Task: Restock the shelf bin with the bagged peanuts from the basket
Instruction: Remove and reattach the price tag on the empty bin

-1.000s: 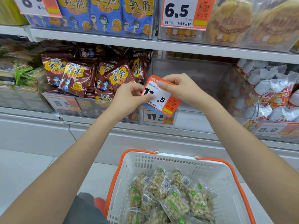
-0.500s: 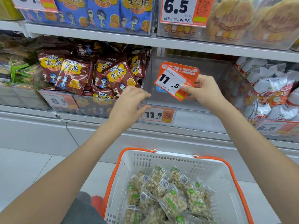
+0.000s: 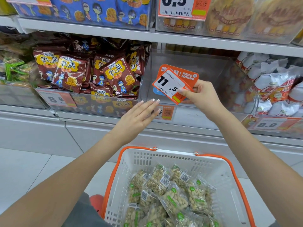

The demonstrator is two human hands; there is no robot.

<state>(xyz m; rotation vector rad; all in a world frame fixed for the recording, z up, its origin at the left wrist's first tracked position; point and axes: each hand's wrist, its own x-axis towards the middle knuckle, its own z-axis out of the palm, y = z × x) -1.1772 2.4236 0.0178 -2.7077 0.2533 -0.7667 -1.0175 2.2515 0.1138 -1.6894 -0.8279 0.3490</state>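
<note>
Right hand [image 3: 202, 95] pinches the price cards [image 3: 173, 83] up at the mouth of the clear shelf bin [image 3: 188, 63], which looks bare inside; left hand [image 3: 139, 114] hovers flat, fingers straight and spread, holding nothing; the bagged peanuts [image 3: 170, 197] all sit below in the basket [image 3: 164, 157]; risk here: cards left loose in the bin could get buried under bags, or slip from that light pinch.

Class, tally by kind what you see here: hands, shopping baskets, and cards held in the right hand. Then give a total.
Hands: 2, left hand and right hand
Baskets: 1, basket
Cards held: 2, price card and orange card
Total: 5
</note>
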